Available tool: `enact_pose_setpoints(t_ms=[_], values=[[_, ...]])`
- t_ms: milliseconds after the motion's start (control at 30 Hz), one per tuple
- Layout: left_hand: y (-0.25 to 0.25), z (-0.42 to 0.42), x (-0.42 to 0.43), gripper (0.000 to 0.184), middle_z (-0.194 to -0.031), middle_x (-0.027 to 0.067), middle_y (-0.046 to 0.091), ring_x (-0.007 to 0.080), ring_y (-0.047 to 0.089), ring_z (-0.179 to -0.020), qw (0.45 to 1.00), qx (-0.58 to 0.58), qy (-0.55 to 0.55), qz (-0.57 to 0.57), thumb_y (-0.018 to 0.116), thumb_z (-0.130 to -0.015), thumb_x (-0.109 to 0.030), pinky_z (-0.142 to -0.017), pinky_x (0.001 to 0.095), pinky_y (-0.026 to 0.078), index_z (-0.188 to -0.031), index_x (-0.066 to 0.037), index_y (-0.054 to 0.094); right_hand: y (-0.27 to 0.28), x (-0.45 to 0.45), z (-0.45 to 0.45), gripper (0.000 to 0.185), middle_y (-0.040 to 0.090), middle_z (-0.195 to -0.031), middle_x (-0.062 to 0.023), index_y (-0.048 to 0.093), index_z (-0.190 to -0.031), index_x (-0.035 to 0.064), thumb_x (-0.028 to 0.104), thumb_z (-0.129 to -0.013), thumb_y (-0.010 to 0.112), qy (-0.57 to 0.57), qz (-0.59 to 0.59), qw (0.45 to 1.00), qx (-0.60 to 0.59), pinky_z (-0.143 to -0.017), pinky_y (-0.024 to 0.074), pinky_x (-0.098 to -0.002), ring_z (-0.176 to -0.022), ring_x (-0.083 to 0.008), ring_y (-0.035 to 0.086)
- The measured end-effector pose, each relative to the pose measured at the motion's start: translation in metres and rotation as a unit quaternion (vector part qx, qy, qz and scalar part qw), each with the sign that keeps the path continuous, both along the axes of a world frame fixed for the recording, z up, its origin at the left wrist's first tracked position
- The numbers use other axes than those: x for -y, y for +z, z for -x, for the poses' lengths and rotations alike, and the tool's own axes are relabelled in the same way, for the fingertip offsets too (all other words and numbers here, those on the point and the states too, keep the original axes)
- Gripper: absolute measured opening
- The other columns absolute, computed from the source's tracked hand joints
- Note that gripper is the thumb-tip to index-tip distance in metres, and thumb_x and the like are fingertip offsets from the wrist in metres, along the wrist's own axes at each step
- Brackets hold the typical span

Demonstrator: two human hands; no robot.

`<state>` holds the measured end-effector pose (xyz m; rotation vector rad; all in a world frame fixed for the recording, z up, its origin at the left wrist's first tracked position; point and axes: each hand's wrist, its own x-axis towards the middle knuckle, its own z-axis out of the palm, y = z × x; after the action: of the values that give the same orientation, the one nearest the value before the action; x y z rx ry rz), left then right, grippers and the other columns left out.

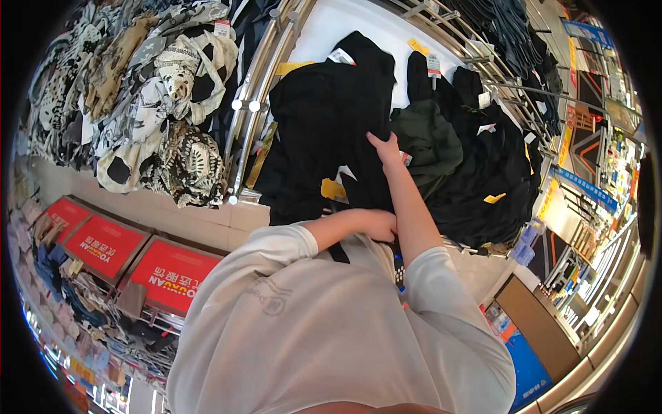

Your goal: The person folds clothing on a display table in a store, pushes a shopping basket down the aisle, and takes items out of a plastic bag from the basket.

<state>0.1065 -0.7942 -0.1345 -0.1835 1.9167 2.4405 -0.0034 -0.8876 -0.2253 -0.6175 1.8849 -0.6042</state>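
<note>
1. White table (310,43): at twelve o'clock.
2. Black garment (324,103): on the table, at twelve o'clock.
3. Left hand (378,224): at four o'clock, fingers curled; one cannot tell what they hold.
4. Right hand (387,150): at one o'clock, thumb and finger a bit apart, touching the black garment; grip unclear.

We see pale tiled floor (200,217); left, red signboards (103,245) with mostly white lettering above clothes racks (150,317); ahead, white bench (318,31) between metal rails (255,105); right, stocked shelves (612,165), blue sign (586,190), brown panel (538,314).
</note>
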Motion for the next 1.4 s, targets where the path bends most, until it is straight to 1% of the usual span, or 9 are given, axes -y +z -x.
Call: enact_pose_setpoints(t_ms=[233, 367, 433, 500, 700, 867, 1033, 1133, 1400], values=[[0.023, 0.011, -0.016, 0.045, -0.105, 0.0201, 0.07, 0.0247, 0.065, -0.091, 0.992, -0.07, -0.102, 0.034, 0.058, -0.085, -0.013, -0.085, 0.0366, 0.05, -0.129, -0.001, 0.061, 0.027, 0.018, 0.03, 0.058, 0.063, -0.122, -0.0173, 0.05, -0.132, -0.0048, 0.008, -0.078, 0.067, -0.011, -0.044, 0.984, 0.174, -0.095, 0.0498, -0.0368, -0.109, -0.0282, 0.062], [-0.008, -0.036, 0.021, 0.045, -0.093, 0.0057, 0.07, 0.0121, 0.066, -0.085, 0.977, -0.01, 0.205, -0.064, 0.062, -0.09, -0.012, -0.079, 0.0299, 0.053, -0.134, -0.009, 0.059, 0.107, 0.01, 0.062, 0.042, 0.068, -0.111, -0.0129, 0.06, -0.119, 0.0005, 0.004, -0.078, 0.067, -0.154, 0.066, 0.958, 0.231, -0.091, 0.0522, -0.0383, -0.103, -0.027, 0.066], [-0.023, -0.079, 0.049, 0.033, -0.085, 0.0059, 0.068, 0.0121, 0.066, -0.078, 0.894, 0.079, 0.428, -0.111, 0.059, -0.09, -0.005, -0.075, 0.0272, 0.053, -0.123, -0.007, 0.064, 0.147, 0.001, 0.096, 0.04, 0.068, -0.11, -0.0123, 0.061, -0.117, 0.001, 0.003, -0.078, 0.067, -0.181, 0.129, 0.95, 0.219, -0.091, 0.0536, -0.0392, -0.101, -0.0262, 0.067], [-0.068, -0.125, 0.063, 0.029, -0.083, 0.0096, 0.065, 0.0189, 0.064, -0.076, 0.779, 0.235, 0.58, 0.04, 0.06, -0.084, -0.003, -0.073, 0.0326, 0.053, -0.113, -0.004, 0.065, 0.192, -0.014, 0.135, 0.036, 0.069, -0.109, -0.0119, 0.063, -0.114, 0.0016, 0.002, -0.078, 0.067, -0.236, 0.206, 0.928, 0.203, -0.091, 0.0546, -0.0395, -0.1, -0.0264, 0.067], [-0.104, -0.182, 0.052, 0.043, -0.109, 0.0208, 0.062, 0.0386, 0.059, -0.105, 0.718, 0.348, 0.514, 0.316, 0.069, -0.079, -0.015, -0.091, 0.0464, 0.049, -0.121, -0.005, 0.061, 0.282, -0.048, 0.266, 0.044, 0.062, -0.127, -0.019, 0.055, -0.13, -0.0044, 0.018, -0.092, 0.054, -0.372, 0.414, 0.821, 0.128, -0.105, 0.0471, -0.0527, -0.118, -0.0364, 0.059], [-0.093, -0.141, 0.022, 0.072, -0.132, 0.0226, 0.049, 0.0425, 0.051, -0.12, 0.761, 0.411, 0.372, 0.336, 0.075, -0.077, -0.024, -0.099, 0.0508, 0.045, -0.141, -0.009, 0.045, 0.24, -0.04, 0.297, 0.032, 0.065, -0.117, -0.0156, 0.061, -0.118, -0.0024, 0.008, -0.088, 0.065, -0.437, 0.391, 0.805, -0.088, -0.088, 0.0593, -0.0485, -0.098, -0.0302, 0.067], [-0.091, -0.125, 0.005, 0.08, -0.126, 0.0159, 0.054, 0.0347, 0.054, -0.118, 0.753, 0.484, 0.246, 0.373, 0.079, -0.074, -0.03, -0.101, 0.0522, 0.042, -0.143, -0.011, 0.043, 0.13, -0.06, 0.272, 0.078, 0.056, -0.13, -0.0179, 0.03, -0.15, 0.0014, 0.014, -0.085, 0.071, -0.238, 0.163, 0.931, -0.225, -0.095, 0.0476, -0.0397, -0.116, -0.029, 0.056], [-0.09, -0.129, -0.002, 0.082, -0.124, 0.0127, 0.057, 0.0305, 0.055, -0.119, 0.748, 0.501, 0.193, 0.391, 0.08, -0.074, -0.034, -0.107, 0.0548, 0.036, -0.144, -0.013, 0.043, 0.073, -0.078, 0.227, 0.063, 0.059, -0.129, -0.0234, 0.051, -0.135, -0.0047, 0.013, -0.079, 0.075, 0.034, 0.164, 0.868, -0.467, -0.108, 0.04, -0.0395, -0.123, -0.0338, 0.054], [-0.064, -0.135, -0.009, 0.077, -0.121, 0.0112, 0.061, 0.0256, 0.055, -0.12, 0.674, 0.544, 0.094, 0.491, 0.077, -0.077, -0.034, -0.106, 0.0547, 0.035, -0.144, -0.013, 0.044, 0.065, -0.07, 0.078, 0.074, 0.045, -0.145, -0.0194, 0.05, -0.139, 0.0106, 0.016, -0.071, 0.079, 0.373, 0.229, 0.809, -0.392, -0.109, 0.0363, -0.0514, -0.138, -0.04, 0.038]])
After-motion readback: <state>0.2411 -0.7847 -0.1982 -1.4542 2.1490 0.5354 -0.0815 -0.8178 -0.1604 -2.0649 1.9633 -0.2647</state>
